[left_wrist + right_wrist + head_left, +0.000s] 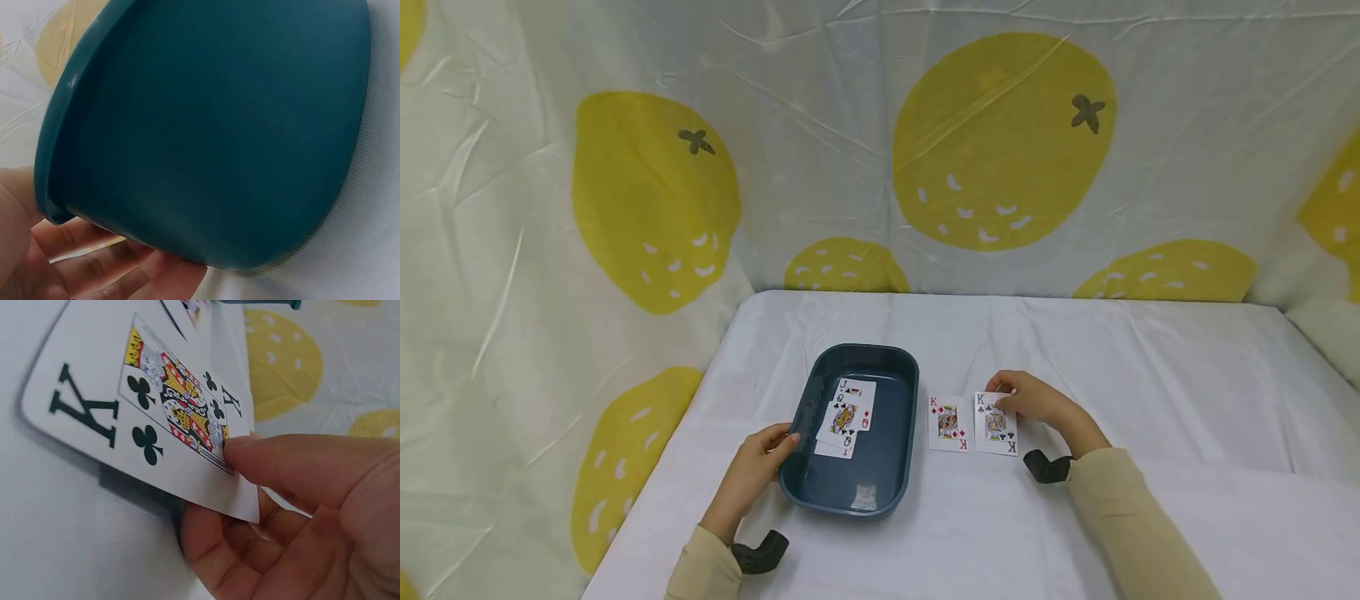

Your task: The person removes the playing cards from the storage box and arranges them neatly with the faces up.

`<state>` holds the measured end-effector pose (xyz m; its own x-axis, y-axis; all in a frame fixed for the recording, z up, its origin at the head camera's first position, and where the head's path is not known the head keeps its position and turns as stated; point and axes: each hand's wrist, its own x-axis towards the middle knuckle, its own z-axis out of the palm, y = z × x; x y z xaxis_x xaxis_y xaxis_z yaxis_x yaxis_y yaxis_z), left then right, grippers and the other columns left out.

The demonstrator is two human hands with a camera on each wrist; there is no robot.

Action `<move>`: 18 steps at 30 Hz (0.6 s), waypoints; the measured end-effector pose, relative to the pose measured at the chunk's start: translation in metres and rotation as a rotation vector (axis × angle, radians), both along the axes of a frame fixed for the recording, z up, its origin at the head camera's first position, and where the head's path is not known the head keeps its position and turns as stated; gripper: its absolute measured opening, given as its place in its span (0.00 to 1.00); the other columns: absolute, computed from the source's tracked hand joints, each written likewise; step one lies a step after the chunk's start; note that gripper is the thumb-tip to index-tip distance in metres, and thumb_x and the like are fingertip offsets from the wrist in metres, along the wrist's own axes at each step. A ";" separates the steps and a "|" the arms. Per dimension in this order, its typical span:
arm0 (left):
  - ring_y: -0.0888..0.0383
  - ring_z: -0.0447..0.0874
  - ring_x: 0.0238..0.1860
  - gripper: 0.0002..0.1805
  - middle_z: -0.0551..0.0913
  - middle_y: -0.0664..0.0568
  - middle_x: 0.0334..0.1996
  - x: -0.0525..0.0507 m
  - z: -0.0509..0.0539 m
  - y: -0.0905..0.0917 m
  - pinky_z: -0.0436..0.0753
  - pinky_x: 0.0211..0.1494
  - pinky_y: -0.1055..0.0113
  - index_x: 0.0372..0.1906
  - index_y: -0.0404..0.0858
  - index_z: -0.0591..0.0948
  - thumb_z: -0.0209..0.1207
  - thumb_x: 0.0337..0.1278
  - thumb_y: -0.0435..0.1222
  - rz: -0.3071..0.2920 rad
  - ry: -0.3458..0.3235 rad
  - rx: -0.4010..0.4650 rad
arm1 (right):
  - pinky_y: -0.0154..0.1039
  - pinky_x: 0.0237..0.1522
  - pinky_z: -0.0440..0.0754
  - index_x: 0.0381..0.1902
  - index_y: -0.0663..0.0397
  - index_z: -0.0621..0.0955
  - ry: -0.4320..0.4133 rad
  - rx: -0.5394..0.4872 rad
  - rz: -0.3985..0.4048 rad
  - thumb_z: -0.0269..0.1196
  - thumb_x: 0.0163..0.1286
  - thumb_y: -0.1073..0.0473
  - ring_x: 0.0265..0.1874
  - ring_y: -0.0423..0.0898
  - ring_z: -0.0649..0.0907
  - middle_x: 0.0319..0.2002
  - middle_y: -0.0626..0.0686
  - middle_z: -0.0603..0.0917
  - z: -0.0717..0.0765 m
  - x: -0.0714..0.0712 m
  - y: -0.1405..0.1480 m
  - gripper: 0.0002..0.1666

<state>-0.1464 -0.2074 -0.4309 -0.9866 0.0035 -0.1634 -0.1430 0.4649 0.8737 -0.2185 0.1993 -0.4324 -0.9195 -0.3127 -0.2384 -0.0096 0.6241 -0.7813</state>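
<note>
Left hand (752,467) grips blue tray (889,442) by its left side, partly hidden there in head view, tray holding queen of clubs (843,419) over partly covered cards (864,392), king of diamonds (948,423) just right of tray on white surface (1210,383), then king of clubs (996,428) pinched in right hand (1037,402), open surface running on rightward.

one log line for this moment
left hand: holds tray | right hand: pinches king of clubs | king of diamonds: on table
</note>
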 end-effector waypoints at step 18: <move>0.49 0.77 0.43 0.19 0.78 0.41 0.46 0.000 0.000 0.000 0.80 0.35 0.59 0.53 0.33 0.74 0.54 0.59 0.38 -0.002 -0.005 0.014 | 0.47 0.36 0.70 0.35 0.61 0.75 0.211 0.384 -0.022 0.64 0.54 0.68 0.33 0.53 0.71 0.32 0.57 0.71 0.001 0.006 -0.028 0.10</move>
